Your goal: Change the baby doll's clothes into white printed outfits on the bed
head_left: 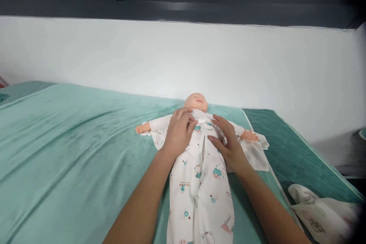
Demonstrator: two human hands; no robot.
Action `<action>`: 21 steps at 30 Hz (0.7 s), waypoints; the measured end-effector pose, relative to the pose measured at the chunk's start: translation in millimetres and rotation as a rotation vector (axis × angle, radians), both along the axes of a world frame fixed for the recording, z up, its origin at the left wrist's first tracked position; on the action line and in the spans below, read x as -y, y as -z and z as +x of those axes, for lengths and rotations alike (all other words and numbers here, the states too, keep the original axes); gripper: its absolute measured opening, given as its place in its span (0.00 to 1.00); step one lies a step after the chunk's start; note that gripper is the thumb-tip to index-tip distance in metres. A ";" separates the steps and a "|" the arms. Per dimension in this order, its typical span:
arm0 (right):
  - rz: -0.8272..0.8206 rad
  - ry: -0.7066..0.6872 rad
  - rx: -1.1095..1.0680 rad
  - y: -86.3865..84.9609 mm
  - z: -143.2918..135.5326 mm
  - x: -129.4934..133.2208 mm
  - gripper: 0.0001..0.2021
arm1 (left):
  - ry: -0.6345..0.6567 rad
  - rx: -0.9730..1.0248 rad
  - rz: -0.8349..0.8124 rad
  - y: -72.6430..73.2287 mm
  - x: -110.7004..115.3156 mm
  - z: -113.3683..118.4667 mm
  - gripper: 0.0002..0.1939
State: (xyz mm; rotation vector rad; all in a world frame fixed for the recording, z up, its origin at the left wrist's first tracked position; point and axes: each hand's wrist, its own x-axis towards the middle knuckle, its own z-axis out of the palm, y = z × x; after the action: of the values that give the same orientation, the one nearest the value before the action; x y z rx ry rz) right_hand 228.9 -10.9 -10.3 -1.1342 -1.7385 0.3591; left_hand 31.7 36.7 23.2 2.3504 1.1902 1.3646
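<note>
A baby doll (196, 101) lies on its back with its head toward the wall and both arms spread sideways. White printed clothing (200, 183) covers its front and legs, and more white cloth (254, 154) is spread under its arm on the right. My left hand (180, 129) rests on the left side of the doll's chest, its fingers bent over the fabric. On the right side of the chest, my right hand (228, 141) touches the clothing with thumb and fingers apart. Whether either hand pinches any fabric is hard to tell.
A light green sheet (71, 152) covers the bed, with a darker green quilted pad (288, 148) on the right. A white printed cloth (323, 213) lies at the lower right. Behind stands a white wall (171, 57) below a dark window frame (200, 7).
</note>
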 end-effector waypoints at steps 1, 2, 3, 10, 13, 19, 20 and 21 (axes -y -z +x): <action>-0.004 -0.011 0.008 -1.2 0.6 -0.1 0.24 | -0.007 -0.037 0.045 0.2 0.7 0.8 0.06; -0.016 -0.022 0.016 -2.3 1.4 -0.3 0.25 | -0.019 -0.076 0.088 0.4 1.5 1.8 0.07; -0.028 -0.033 0.028 -3.3 2.4 -0.7 0.27 | -0.034 -0.115 0.133 0.7 2.6 2.7 0.08; 0.059 -0.041 0.183 -9.0 3.0 -1.3 0.20 | -0.008 -0.164 0.426 1.9 11.6 9.0 0.07; 0.176 -0.005 0.214 -12.1 -0.8 1.1 0.12 | 0.011 -0.108 0.506 1.8 13.2 9.4 0.07; 0.296 0.046 0.294 -16.4 -3.0 5.5 0.07 | 0.001 -0.097 0.557 2.2 13.7 9.3 0.06; 0.308 0.045 0.305 -16.2 -2.8 6.3 0.08 | -0.005 -0.100 0.556 2.8 13.6 9.4 0.06; 0.321 0.043 0.310 -15.9 -2.5 7.3 0.08 | -0.013 -0.103 0.554 3.6 13.5 9.2 0.06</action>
State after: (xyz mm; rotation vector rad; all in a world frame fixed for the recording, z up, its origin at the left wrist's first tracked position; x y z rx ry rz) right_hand 226.4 -18.2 5.5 -1.0280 -1.9511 -0.1290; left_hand 41.0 23.2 19.6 2.8048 0.9380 1.7825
